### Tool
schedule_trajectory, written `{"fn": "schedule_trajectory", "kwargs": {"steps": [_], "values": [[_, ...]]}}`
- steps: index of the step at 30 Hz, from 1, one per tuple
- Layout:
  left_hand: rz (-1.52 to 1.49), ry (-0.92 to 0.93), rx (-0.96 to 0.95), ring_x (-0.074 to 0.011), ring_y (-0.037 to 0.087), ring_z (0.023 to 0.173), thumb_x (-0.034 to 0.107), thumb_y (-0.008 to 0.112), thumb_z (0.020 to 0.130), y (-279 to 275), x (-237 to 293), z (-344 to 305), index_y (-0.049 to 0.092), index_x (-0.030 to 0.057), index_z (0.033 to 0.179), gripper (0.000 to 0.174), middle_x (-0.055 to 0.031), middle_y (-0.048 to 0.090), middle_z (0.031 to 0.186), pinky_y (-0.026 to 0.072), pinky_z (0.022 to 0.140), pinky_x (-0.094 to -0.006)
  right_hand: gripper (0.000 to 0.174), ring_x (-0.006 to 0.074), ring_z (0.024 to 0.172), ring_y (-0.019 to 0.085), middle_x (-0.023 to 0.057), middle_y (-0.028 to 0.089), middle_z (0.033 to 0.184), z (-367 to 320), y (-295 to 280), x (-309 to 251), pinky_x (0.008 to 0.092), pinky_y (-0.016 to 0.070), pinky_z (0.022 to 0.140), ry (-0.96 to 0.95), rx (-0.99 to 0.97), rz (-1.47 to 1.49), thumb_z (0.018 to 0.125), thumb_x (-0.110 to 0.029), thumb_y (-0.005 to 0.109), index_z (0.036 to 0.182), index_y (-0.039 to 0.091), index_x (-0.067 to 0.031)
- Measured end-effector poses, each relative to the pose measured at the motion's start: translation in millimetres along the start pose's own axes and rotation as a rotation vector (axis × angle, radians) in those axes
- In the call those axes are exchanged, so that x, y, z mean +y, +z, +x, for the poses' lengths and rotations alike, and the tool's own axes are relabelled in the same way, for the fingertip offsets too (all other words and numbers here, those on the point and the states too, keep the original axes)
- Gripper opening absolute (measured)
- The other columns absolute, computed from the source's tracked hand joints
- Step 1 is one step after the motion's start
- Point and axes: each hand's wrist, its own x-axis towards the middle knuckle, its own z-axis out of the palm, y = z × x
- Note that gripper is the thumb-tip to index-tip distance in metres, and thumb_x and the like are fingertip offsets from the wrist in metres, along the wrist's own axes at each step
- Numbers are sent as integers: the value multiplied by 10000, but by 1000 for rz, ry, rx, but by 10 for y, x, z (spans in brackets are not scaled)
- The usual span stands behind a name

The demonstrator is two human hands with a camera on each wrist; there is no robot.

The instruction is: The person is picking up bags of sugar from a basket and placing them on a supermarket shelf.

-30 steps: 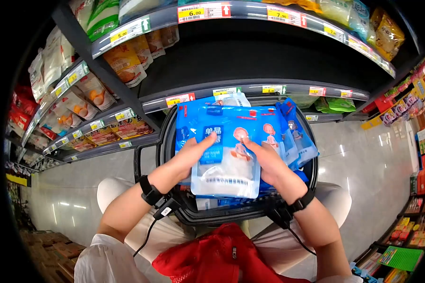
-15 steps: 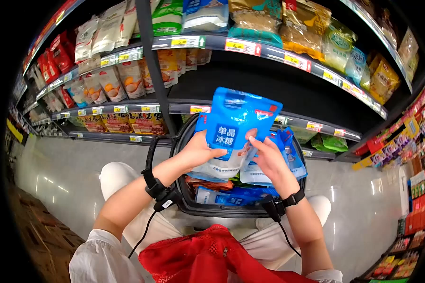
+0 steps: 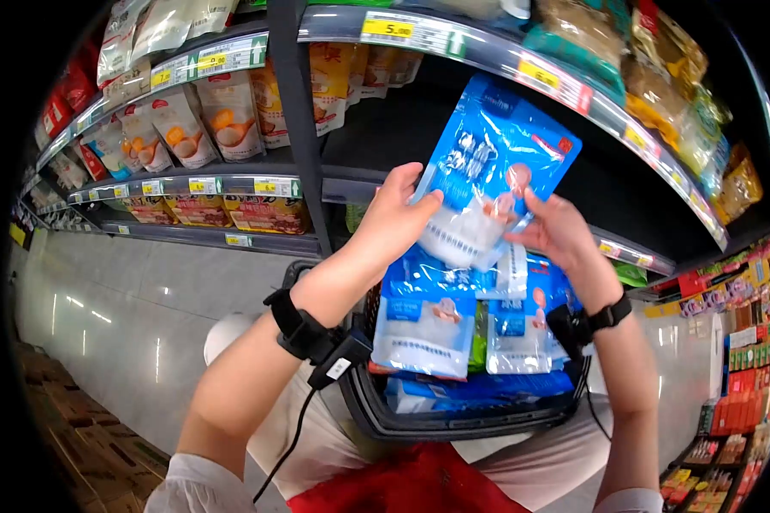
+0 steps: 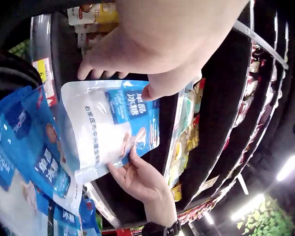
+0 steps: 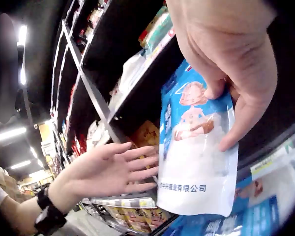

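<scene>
A blue and white bag (image 3: 498, 158) with Chinese lettering is held up, tilted, above the basket's bags. My right hand (image 3: 565, 232) pinches its right edge, the thumb over the front; the right wrist view shows this hand (image 5: 231, 64) close up. At the left edge is my left hand (image 3: 393, 221), its thumb against the bag. Straight, spread fingers of that hand (image 5: 105, 169) reach the bag's side in the right wrist view. Similar blue bags (image 3: 423, 333) lie below in a black basket (image 3: 462, 425).
Ahead, a dark shelf with a price rail (image 3: 496, 56) curves above the hands. Pouches with orange pictures (image 3: 231, 120) stand on the left shelf, with boxes (image 3: 265, 214) lower down. Brown cartons (image 3: 103, 445) lie at lower left; colourful goods (image 3: 749, 376) line the right.
The bag has risen from over the basket toward the shelf, with both hands. My left fingers have straightened away from its edge. The view has shifted, showing more bags in the basket.
</scene>
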Motion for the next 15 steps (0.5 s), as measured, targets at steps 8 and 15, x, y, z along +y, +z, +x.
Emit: {"fn": "schedule_trajectory", "kwargs": {"steps": [8,15], "values": [[-15,-216,-135,-156,476,1010,114,492,837,-215,-221,194,455,24,1134,312,-87,512,1081,386,850,-263,429,237,909,553,132,493,1111,1882,379,-602,370,491,764,-409,164,-299,829,-282,546,1136,442,-1],[17,-206,-228,-157,499,989,63,487,839,-368,-236,252,463,6,1092,261,-82,528,1060,399,837,-270,445,241,924,545,136,489,1118,2795,692,-710,370,479,780,-666,359,-486,826,-287,548,1145,434,2]]}}
